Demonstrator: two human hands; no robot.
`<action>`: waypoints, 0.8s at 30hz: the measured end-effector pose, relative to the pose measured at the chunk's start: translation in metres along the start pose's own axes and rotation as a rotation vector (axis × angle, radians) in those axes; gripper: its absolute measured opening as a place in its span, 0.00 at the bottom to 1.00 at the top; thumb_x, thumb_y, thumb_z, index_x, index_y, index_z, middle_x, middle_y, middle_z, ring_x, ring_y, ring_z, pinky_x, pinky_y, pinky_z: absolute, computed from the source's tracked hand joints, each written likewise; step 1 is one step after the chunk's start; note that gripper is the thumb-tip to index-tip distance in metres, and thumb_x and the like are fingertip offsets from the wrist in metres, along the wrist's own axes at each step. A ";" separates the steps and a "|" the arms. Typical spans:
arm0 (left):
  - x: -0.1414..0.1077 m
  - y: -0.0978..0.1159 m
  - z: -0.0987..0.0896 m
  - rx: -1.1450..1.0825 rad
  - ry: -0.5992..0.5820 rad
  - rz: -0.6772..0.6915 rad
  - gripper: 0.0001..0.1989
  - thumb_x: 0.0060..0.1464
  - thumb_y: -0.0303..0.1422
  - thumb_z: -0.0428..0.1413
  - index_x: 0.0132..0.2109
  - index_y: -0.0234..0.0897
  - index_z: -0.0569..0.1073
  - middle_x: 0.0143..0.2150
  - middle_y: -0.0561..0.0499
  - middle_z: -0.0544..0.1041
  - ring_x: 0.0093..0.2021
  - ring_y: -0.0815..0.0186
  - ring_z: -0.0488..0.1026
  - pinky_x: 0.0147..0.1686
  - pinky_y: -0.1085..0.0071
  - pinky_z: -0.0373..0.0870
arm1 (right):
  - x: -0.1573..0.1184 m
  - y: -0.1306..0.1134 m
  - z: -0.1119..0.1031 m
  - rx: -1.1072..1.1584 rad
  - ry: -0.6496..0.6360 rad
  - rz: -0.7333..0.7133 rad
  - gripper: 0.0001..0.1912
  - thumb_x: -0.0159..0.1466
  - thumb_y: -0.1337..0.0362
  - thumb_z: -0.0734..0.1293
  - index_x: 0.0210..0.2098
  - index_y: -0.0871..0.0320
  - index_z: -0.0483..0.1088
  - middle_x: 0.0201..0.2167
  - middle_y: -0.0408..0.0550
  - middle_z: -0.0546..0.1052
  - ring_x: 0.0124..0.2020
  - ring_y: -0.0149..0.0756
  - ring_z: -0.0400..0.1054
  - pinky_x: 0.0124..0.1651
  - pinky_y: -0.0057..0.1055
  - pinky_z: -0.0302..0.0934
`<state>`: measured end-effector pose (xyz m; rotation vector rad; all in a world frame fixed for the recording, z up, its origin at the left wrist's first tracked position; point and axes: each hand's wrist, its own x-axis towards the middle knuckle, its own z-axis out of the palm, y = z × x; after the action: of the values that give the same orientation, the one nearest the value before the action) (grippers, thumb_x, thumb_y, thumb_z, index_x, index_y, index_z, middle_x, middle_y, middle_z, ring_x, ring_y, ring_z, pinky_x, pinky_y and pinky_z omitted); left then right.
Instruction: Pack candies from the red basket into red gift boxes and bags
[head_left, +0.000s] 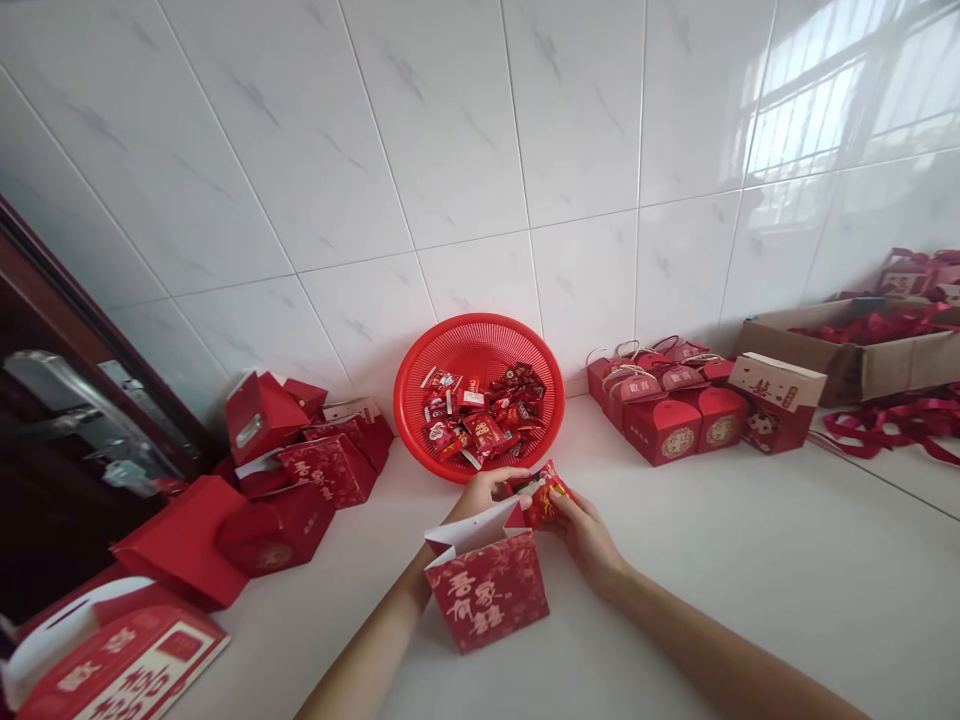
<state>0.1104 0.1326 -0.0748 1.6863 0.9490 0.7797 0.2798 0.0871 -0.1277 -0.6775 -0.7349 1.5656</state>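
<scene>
Both my hands meet at the front rim of a red plastic basket, above the white table. Red wrapped candies with gold print are between them. My right hand pinches these packets between thumb and fingers. My left hand is closed on the same packets from the other side, its fingers partly hidden. Just in front of my hands stands a red gift box with white characters, its top open and its white inside showing. My left forearm passes behind this box. More wrapped candies lie heaped in the basket.
Several red gift boxes crowd the left side near a dark door with a metal handle. Tied red boxes stand right of the basket. Beyond them are a cardboard box and red ribbon. A tiled wall bounds the back.
</scene>
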 end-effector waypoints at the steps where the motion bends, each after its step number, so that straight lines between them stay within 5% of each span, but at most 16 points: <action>1: 0.000 -0.001 0.001 -0.023 -0.014 0.001 0.29 0.49 0.42 0.67 0.56 0.34 0.76 0.52 0.40 0.80 0.49 0.54 0.77 0.48 0.62 0.74 | -0.001 -0.001 0.001 -0.010 -0.015 -0.010 0.24 0.52 0.46 0.77 0.39 0.58 0.78 0.37 0.50 0.80 0.38 0.42 0.72 0.45 0.38 0.65; 10: -0.003 -0.002 0.009 -0.100 -0.051 0.029 0.23 0.44 0.40 0.70 0.45 0.36 0.75 0.44 0.44 0.80 0.41 0.59 0.78 0.42 0.65 0.73 | -0.003 -0.002 0.001 0.022 -0.008 0.001 0.21 0.53 0.46 0.77 0.36 0.57 0.78 0.33 0.48 0.80 0.35 0.41 0.71 0.42 0.36 0.63; 16: -0.008 -0.003 0.006 -0.127 -0.061 0.021 0.20 0.46 0.38 0.68 0.47 0.37 0.76 0.41 0.48 0.80 0.40 0.62 0.77 0.41 0.68 0.72 | -0.002 -0.004 0.000 0.035 -0.028 0.025 0.21 0.53 0.47 0.77 0.36 0.57 0.78 0.32 0.48 0.80 0.33 0.40 0.71 0.42 0.36 0.63; 20: -0.013 -0.010 -0.009 -0.100 0.035 -0.025 0.17 0.50 0.40 0.63 0.46 0.38 0.79 0.37 0.51 0.82 0.36 0.61 0.77 0.36 0.68 0.72 | -0.002 -0.007 0.002 0.043 -0.031 0.028 0.22 0.52 0.47 0.78 0.37 0.57 0.78 0.35 0.50 0.81 0.37 0.43 0.73 0.46 0.38 0.65; 24: -0.017 -0.014 -0.035 0.141 0.242 0.070 0.16 0.48 0.39 0.63 0.42 0.35 0.81 0.39 0.47 0.83 0.38 0.57 0.79 0.39 0.65 0.74 | -0.004 -0.008 0.003 0.037 -0.017 0.031 0.22 0.52 0.47 0.78 0.35 0.57 0.78 0.36 0.51 0.81 0.38 0.44 0.73 0.46 0.38 0.65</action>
<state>0.0695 0.1360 -0.0794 1.7821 1.1378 1.0005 0.2829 0.0839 -0.1194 -0.6512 -0.7093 1.6110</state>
